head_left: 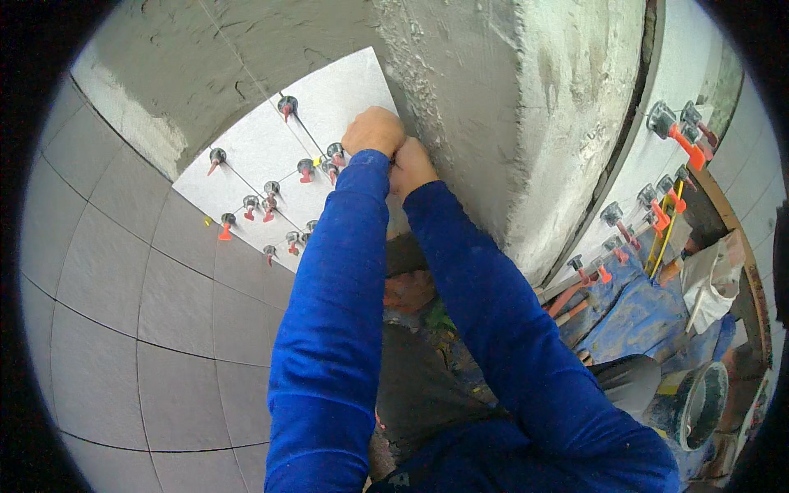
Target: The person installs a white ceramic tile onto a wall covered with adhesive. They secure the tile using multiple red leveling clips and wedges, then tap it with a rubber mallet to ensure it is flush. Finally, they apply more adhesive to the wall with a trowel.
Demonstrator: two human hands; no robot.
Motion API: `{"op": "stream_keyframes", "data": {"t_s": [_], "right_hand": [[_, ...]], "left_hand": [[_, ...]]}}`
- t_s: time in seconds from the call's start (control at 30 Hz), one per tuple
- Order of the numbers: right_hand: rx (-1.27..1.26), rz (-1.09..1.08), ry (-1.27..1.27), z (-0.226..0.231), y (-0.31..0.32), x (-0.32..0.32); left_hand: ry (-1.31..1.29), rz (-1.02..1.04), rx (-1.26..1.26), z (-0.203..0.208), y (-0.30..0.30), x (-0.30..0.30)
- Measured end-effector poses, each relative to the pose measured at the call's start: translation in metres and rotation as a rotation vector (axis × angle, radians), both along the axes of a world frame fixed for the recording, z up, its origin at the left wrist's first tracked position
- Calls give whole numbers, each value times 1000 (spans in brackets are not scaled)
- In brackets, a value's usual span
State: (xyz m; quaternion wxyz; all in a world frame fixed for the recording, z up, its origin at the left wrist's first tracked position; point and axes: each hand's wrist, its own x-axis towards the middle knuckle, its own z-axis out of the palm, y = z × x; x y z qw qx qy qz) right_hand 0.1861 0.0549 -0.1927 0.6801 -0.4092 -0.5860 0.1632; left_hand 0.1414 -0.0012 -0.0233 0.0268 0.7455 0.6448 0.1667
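Note:
Both my arms, in blue sleeves, reach forward to the right-hand edge of a patch of light tiles. My left hand is curled closed over the tiles near that edge, its fingers turned away from view. Right beside it, touching it, my right hand is also closed, its fingertips hidden behind the left hand and wrist. What the two hands grip, if anything, does not show. Close to my left hand stands a black tile-levelling clip with a red handle. Similar clips, such as a red-handled clip, sit along the tile joints.
Grey floor tiles spread to the left. A rough plastered wall rises beyond my hands. On the right are more clipped light tiles, a blue sheet, a white bag and a bucket.

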Motion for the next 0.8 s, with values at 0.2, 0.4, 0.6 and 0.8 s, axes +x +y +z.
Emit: {"op": "stream_keyframes", "data": {"t_s": [0.2, 0.4, 0.6, 0.8], "right_hand": [[47, 36, 73, 21, -37, 5], [22, 491, 814, 40, -56, -6], [-248, 421, 614, -2, 13, 3], [-303, 456, 922, -2, 4, -1]], "left_hand": [[54, 5, 18, 0, 2, 3], [88, -54, -59, 5, 4, -1], [23, -81, -159, 5, 14, -6], [28, -120, 112, -24, 30, -10]]}}
